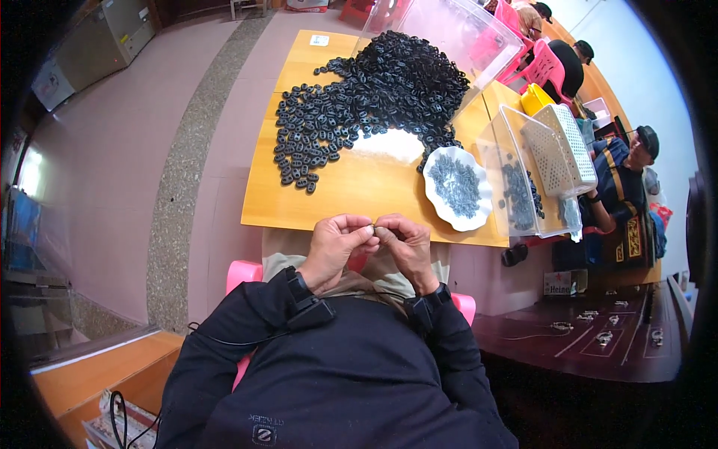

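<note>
My left hand (335, 247) and my right hand (407, 248) meet fingertip to fingertip just off the near edge of the wooden table (336, 211). Both are closed in a pinch. Something tiny and dark sits between the fingertips, too small and too covered to name. Beyond them spreads a large heap of small black oval plastic pieces with two holes (407, 82), with looser ones toward the left. To the right of my hands stands a white scalloped plate (470, 223) holding many small greyish translucent pieces (455, 185).
A clear box (490, 45) lies behind the heap. At the table's right, a clear bin (493, 138) holds black and grey pieces, beside a white perforated basket (572, 150) and a yellow container (535, 97). Another person (624, 165) sits at right; others sit behind, by pink chairs (546, 71).
</note>
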`<control>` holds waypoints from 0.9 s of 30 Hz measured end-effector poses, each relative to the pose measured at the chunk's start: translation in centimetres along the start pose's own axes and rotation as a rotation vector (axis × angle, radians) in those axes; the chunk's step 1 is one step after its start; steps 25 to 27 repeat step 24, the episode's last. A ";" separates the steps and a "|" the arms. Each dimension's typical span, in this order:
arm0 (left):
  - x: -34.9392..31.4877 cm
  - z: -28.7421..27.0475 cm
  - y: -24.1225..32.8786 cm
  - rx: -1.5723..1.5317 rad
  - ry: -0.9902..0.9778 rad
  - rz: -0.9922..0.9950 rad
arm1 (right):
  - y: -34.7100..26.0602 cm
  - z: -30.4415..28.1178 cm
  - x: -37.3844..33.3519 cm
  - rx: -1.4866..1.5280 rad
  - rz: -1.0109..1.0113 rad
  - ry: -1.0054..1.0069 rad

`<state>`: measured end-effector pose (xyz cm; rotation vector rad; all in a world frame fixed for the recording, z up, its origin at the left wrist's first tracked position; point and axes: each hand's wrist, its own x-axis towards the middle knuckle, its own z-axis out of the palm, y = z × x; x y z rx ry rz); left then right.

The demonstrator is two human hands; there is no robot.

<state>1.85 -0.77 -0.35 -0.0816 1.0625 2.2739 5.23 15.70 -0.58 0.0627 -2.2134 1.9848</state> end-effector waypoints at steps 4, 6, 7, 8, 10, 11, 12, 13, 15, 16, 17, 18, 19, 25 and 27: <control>0.1 0.1 0.2 -0.034 -0.010 -0.008 | -0.6 -0.3 0.0 0.108 0.107 -0.001; 0.1 0.0 0.3 -0.022 -0.007 -0.019 | -0.3 -0.7 0.0 0.117 0.127 -0.007; 0.1 0.0 0.5 -0.026 -0.007 -0.017 | -0.2 -0.8 0.0 0.128 0.147 -0.012; 0.1 0.1 0.7 -0.028 -0.003 -0.028 | -0.2 -1.0 0.1 0.125 0.148 -0.014; 0.1 0.0 0.9 -0.034 0.005 -0.038 | -0.4 -1.1 0.1 0.173 0.187 -0.011; 0.1 0.0 0.9 -0.028 0.005 -0.037 | -0.5 -1.3 0.2 0.171 0.188 -0.014; 0.1 -0.1 1.0 -0.021 0.005 -0.035 | -0.7 -1.4 0.5 0.166 0.160 -0.017; 0.1 -0.1 1.0 -0.024 0.006 -0.034 | -0.8 -1.6 0.8 0.162 0.132 -0.021; 0.1 -0.1 1.0 -0.048 0.003 -0.019 | -1.2 -1.8 1.3 0.190 0.181 0.023; 0.1 -0.1 1.1 -0.050 0.004 -0.017 | -1.3 -1.9 1.7 0.219 0.229 0.068; 0.0 -0.2 1.1 -0.039 0.012 -0.015 | -1.3 -1.9 2.2 0.175 0.220 0.085; 0.1 -0.2 1.2 -0.026 0.018 -0.011 | -1.4 -2.0 2.7 0.173 0.217 0.083; 0.1 -0.2 1.2 -0.028 0.017 -0.007 | -1.5 -2.0 3.3 0.107 0.203 0.076; 0.3 -0.5 0.9 -0.033 0.038 0.037 | -0.2 -1.5 6.9 -0.241 0.133 -0.028; 0.3 -0.5 0.9 -0.033 0.038 0.037 | -0.2 -1.5 6.9 -0.241 0.133 -0.028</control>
